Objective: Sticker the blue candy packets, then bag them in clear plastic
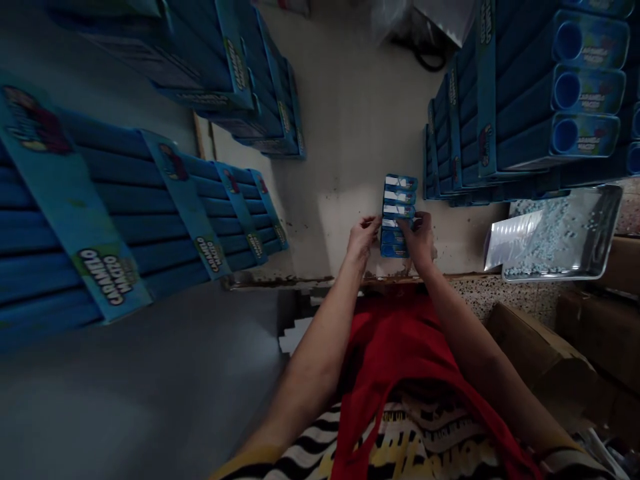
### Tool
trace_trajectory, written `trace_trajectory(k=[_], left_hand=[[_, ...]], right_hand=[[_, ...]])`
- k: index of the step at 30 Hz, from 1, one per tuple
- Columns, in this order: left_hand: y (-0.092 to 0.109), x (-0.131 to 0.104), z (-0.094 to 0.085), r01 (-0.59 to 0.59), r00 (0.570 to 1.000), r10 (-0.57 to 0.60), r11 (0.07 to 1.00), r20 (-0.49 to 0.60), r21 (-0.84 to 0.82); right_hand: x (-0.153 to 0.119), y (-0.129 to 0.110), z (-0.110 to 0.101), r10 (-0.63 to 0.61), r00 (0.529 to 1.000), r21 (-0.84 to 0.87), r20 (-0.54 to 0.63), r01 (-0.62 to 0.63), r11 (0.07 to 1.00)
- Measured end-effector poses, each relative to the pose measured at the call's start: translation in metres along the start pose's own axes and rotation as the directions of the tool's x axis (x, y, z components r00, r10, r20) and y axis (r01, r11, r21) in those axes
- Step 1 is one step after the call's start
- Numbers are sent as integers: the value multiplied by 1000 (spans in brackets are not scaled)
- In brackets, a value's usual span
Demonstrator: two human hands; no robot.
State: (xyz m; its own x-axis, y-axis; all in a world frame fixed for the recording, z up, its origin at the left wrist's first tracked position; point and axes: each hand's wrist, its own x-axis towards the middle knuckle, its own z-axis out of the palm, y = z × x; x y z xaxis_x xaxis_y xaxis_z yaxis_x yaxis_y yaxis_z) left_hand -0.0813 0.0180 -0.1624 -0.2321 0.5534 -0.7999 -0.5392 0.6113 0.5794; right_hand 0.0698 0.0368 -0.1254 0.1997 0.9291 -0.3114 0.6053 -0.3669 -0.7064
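A short row of several small blue boxes [399,197] stands on the pale table [345,113], near its front edge. Their upper faces carry shiny light labels. At the row's left side is my left hand [364,236], its fingers bent and the fingertips against the boxes. From the right, my right hand [420,239] holds the row, with some fingers over the nearer boxes and others along the side. The undersides of the boxes are hidden.
Banded stacks of blue boxes rise at the left [170,200], upper left [250,87] and right [525,100]. A clear tray [595,247] with small pale pieces and a scoop-like sheet [510,240] lies at the right. Cardboard boxes [540,347] stand at the lower right.
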Motion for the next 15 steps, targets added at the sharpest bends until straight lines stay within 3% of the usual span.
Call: trace_trajectory(k=[4, 6, 7, 8, 9, 10, 12, 14, 15], left_hand=[[-4, -10, -2, -18, 998, 31, 979, -62, 202], [-9, -26, -14, -92, 978, 147, 940, -146, 329], [-13, -36, -20, -142, 936, 259, 897, -238, 420], [-17, -50, -23, -197, 848, 413, 828, -334, 525], [-21, -65, -22, -248, 770, 536, 751, -346, 612], [-25, -82, -16, -321, 731, 630, 657, -262, 682], [-33, -116, 19, -551, 693, 713, 427, 108, 717], [-38, -141, 83, -774, 575, 636, 217, 515, 595], [-40, -146, 122, -835, 504, 574, 134, 646, 533]], right_hand=[[-8, 2, 1, -75, 995, -82, 70, 81, 993], [-16, 7, -11, -128, 981, -93, 144, 142, 985], [-21, 11, -21, -160, 971, -77, 178, 176, 981], [-26, 17, -33, -190, 962, -58, 196, 205, 977], [-31, 25, -48, -211, 959, -47, 188, 224, 974], [-35, 34, -66, -222, 962, -45, 162, 232, 972], [-40, 57, -107, -206, 977, -55, 53, 209, 976], [-38, 84, -153, -161, 980, -66, -115, 155, 986], [-33, 98, -176, -139, 967, -79, -212, 125, 989]])
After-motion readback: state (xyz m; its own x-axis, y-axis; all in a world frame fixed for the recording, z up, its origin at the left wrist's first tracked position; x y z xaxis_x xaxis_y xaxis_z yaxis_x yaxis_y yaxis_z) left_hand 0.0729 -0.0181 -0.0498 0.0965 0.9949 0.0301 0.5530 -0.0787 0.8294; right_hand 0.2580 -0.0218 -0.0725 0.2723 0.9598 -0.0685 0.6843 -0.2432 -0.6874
